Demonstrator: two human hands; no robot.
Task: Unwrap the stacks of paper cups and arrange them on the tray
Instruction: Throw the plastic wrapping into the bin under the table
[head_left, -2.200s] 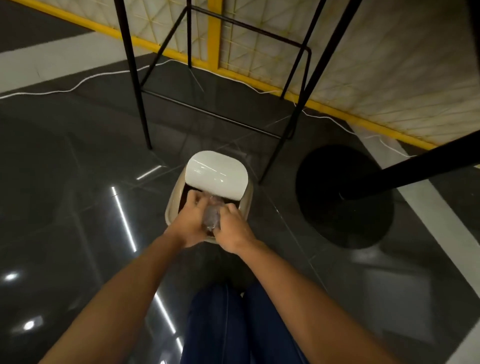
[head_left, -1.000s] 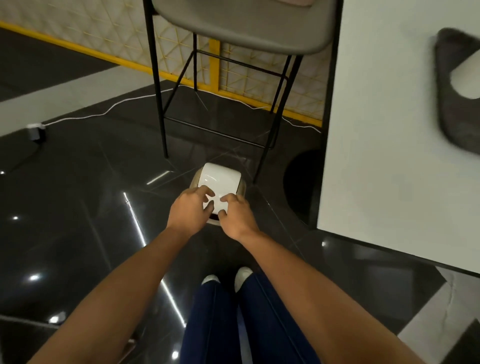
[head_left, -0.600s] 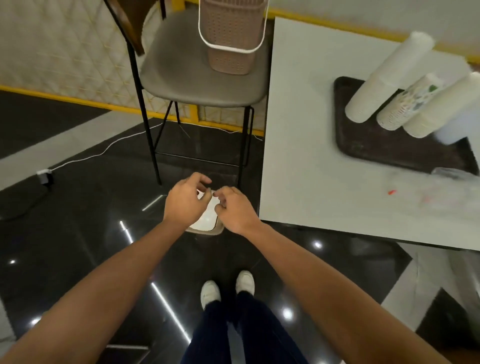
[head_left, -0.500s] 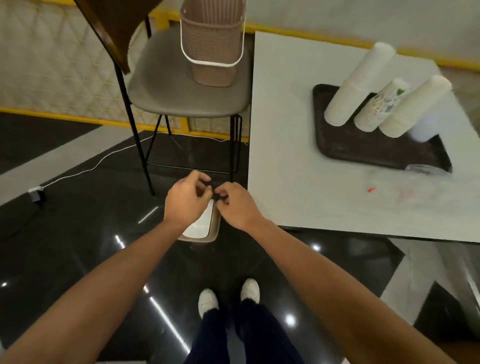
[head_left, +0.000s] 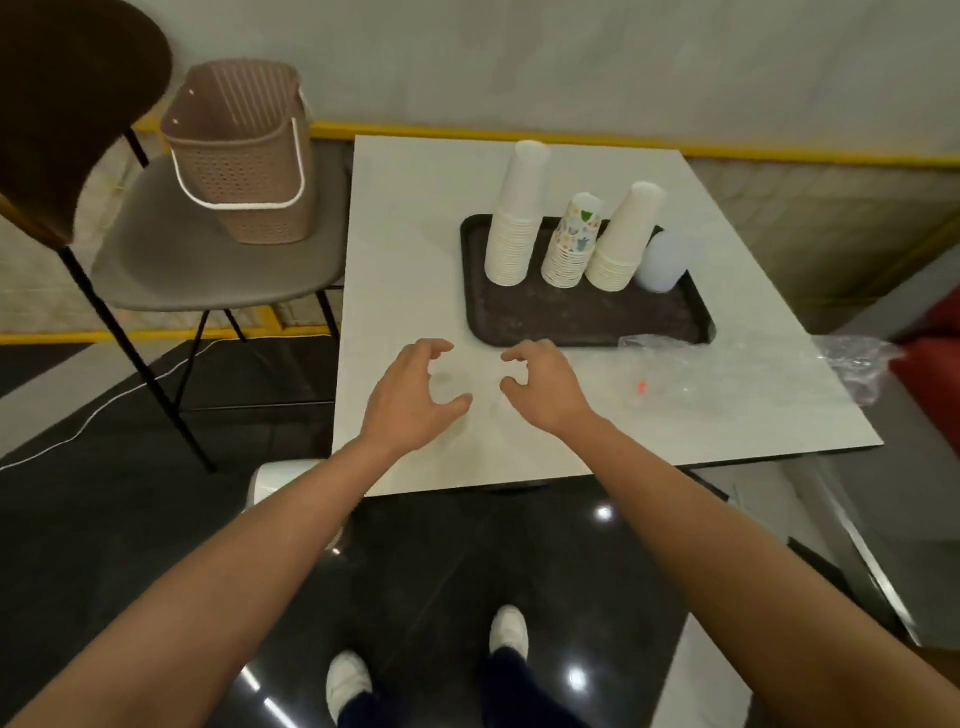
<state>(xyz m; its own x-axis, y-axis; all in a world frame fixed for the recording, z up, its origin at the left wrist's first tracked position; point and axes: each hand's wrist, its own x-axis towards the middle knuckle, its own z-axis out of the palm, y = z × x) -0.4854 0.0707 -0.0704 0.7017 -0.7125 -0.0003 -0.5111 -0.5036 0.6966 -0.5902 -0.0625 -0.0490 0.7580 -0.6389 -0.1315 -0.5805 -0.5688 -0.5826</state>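
1. Far left: a chair (head_left: 208, 265) with a grey seat and a dark backrest stands beside the table (head_left: 410, 228). A pink perforated basket (head_left: 239, 156) with a white handle sits upright on the seat.

2. Floor, lower left: part of a white lid (head_left: 270, 480) shows just below the table's front left corner, partly hidden by the left forearm. Two white shoes (head_left: 349, 680) stand on the dark glossy floor in front of the table.

3. Left hand (head_left: 410, 400): held over the table near its front edge, palm down, fingers loosely curled and set apart from the thumb. It grips nothing.

4. Right hand (head_left: 545, 389): just beside the left hand, not touching it, in the same pose: fingers loosely curled, thumb apart, nothing held. Its fingertips are near the tray's front rim.

5. Tray (head_left: 571, 322): dark, set on the middle of the table. Four cup stacks stand mouth down in a row along its far side:
   - tall white stack (head_left: 514, 223), leftmost;
   - patterned stack (head_left: 574, 244), the shortest;
   - shorter white stack (head_left: 626, 239);
   - pale blurred stack (head_left: 662, 262), rightmost; detail cannot be made out.
   Neighbouring stacks stand very close together at the base.

6. Right of the hands: clear plastic wrap (head_left: 691, 364) lies crumpled from the tray's front right corner toward the table's right edge. A small red dot (head_left: 642, 386) shows on the tabletop beside it.
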